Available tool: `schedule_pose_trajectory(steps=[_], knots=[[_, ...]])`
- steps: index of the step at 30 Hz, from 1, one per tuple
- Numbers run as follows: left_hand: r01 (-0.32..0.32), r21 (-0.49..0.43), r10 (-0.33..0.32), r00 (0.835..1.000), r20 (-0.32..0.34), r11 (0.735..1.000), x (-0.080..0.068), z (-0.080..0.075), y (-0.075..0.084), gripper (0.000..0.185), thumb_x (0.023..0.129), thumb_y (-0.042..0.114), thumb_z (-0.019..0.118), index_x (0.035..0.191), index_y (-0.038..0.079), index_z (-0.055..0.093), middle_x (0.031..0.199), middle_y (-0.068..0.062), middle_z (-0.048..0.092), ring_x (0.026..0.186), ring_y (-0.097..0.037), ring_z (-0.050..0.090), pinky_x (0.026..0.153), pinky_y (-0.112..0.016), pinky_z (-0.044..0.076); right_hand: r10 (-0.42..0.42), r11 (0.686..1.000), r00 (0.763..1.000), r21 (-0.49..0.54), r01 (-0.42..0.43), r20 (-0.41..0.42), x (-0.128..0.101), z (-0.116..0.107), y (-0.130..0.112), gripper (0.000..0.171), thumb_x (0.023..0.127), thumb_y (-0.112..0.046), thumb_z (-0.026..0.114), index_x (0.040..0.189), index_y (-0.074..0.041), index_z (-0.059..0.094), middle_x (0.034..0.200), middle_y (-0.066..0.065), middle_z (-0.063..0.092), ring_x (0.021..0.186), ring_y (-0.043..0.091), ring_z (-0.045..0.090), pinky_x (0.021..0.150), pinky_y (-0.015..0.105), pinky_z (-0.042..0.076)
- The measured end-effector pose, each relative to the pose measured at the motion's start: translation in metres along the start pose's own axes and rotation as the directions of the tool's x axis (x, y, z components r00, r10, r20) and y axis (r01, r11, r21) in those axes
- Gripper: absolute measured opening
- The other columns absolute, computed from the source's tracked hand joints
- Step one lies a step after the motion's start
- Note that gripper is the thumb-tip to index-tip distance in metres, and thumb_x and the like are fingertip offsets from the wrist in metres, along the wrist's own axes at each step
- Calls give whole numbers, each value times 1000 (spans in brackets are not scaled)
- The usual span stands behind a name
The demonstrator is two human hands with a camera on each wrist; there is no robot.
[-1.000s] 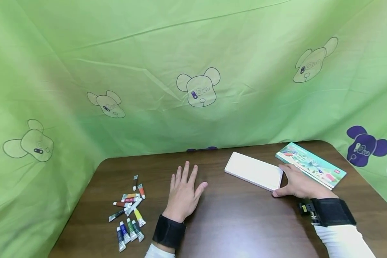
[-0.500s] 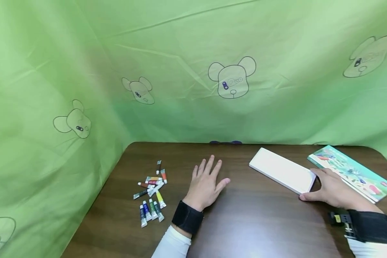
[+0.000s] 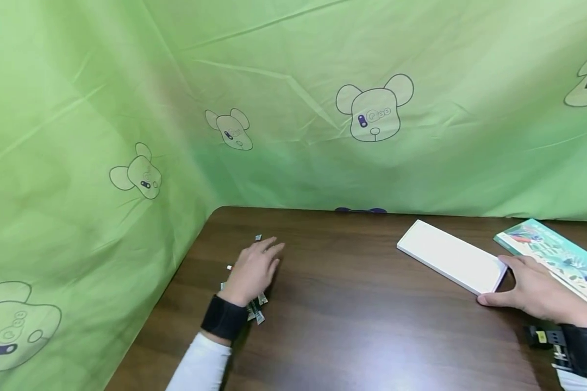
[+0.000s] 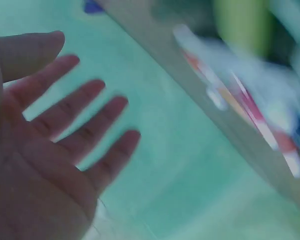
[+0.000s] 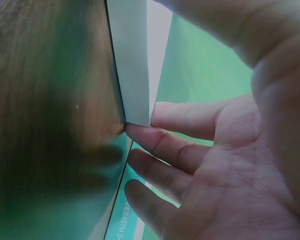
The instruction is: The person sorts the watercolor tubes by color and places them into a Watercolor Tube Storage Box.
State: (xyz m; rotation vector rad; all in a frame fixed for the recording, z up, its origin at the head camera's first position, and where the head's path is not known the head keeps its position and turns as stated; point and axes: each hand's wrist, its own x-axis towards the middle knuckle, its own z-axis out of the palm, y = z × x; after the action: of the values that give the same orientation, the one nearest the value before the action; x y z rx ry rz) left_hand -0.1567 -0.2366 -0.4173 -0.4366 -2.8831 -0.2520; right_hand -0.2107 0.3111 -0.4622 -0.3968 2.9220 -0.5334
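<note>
Reaching over the paint tubes (image 3: 254,314), the left hand (image 3: 252,271) has spread fingers and holds nothing. Right of it, the right hand (image 3: 535,290) touches one white box (image 3: 452,263) with open fingers, beside one book (image 3: 557,258).

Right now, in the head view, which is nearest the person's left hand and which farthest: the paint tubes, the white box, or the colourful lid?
1. Paint tubes: under and beside the left hand, at the table's left.
2. White box: farther right, touched by the right hand.
3. Colourful lid: farthest, at the right edge.
</note>
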Motion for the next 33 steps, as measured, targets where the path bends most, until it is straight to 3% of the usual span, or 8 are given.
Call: schedule_pose_trajectory(steps=[4, 7, 12, 15, 19, 24, 29, 33], knots=[[-29, 28, 29, 999, -15, 999, -6, -6, -33, 24, 95, 3, 75, 119, 6, 77, 119, -13, 76, 110, -33, 73, 95, -48, 59, -2, 1000, 1000, -4, 2, -8, 1, 1, 2, 117, 76, -51, 91, 140, 30, 34, 128, 57, 36, 115, 65, 40, 89, 73, 43], [-64, 44, 62, 997, 39, 997, -1, -5, -48, 18, 92, -2, 76, 107, 7, 80, 106, -7, 78, 101, -27, 74, 87, -42, 61, -3, 1000, 1000, 0, 3, -10, 0, 3, 2, 116, 76, -50, 91, 139, 30, 35, 128, 57, 37, 116, 64, 39, 89, 73, 42], [-164, 73, 150, 974, 167, 984, 14, -5, -58, 18, 93, -2, 74, 94, 15, 81, 103, -1, 78, 99, -21, 73, 81, -37, 60, -9, 1000, 1000, 13, 9, -7, -2, 6, 0, 114, 77, -49, 91, 139, 29, 35, 127, 57, 38, 115, 64, 38, 89, 73, 42], [-195, 81, 177, 967, 182, 978, 16, -12, -59, 15, 92, 2, 77, 95, 16, 81, 102, -1, 77, 96, -19, 73, 79, -35, 59, -7, 1000, 1000, 14, 8, -16, -2, 5, 0, 113, 78, -49, 90, 139, 29, 36, 127, 57, 38, 115, 64, 38, 89, 73, 41], [-199, 50, 188, 967, 172, 979, 1, -26, -60, 16, 90, 5, 81, 105, 11, 81, 102, -3, 76, 95, -19, 74, 81, -35, 61, 3, 1000, 999, -1, -3, -39, -3, 1, 3, 113, 76, -49, 91, 136, 30, 38, 125, 57, 39, 115, 64, 37, 88, 73, 41], [-207, -1, 204, 963, 174, 978, -39, -34, -64, 16, 90, 5, 81, 105, 10, 80, 103, -1, 77, 94, -17, 75, 83, -33, 62, 36, 999, 997, -19, -37, -72, -2, -4, 12, 119, 74, -51, 92, 137, 31, 34, 126, 58, 34, 116, 66, 33, 90, 74, 38], [-38, 9, 36, 992, 119, 999, -69, -32, -61, 7, 89, 10, 83, 94, 13, 79, 90, 4, 72, 80, -10, 69, 73, -29, 58, 61, 998, 991, -25, -64, -120, -3, 0, 19, 120, 74, -53, 91, 138, 30, 33, 128, 55, 33, 122, 66, 29, 98, 74, 32], [173, -57, -170, 984, 55, 983, -79, -24, -51, 11, 88, 11, 84, 83, 12, 75, 77, 5, 67, 69, -6, 59, 63, -24, 49, 83, 996, 985, -30, -88, -150, -5, 5, 21, 119, 72, -53, 92, 137, 27, 34, 126, 54, 34, 122, 66, 32, 98, 74, 33]])
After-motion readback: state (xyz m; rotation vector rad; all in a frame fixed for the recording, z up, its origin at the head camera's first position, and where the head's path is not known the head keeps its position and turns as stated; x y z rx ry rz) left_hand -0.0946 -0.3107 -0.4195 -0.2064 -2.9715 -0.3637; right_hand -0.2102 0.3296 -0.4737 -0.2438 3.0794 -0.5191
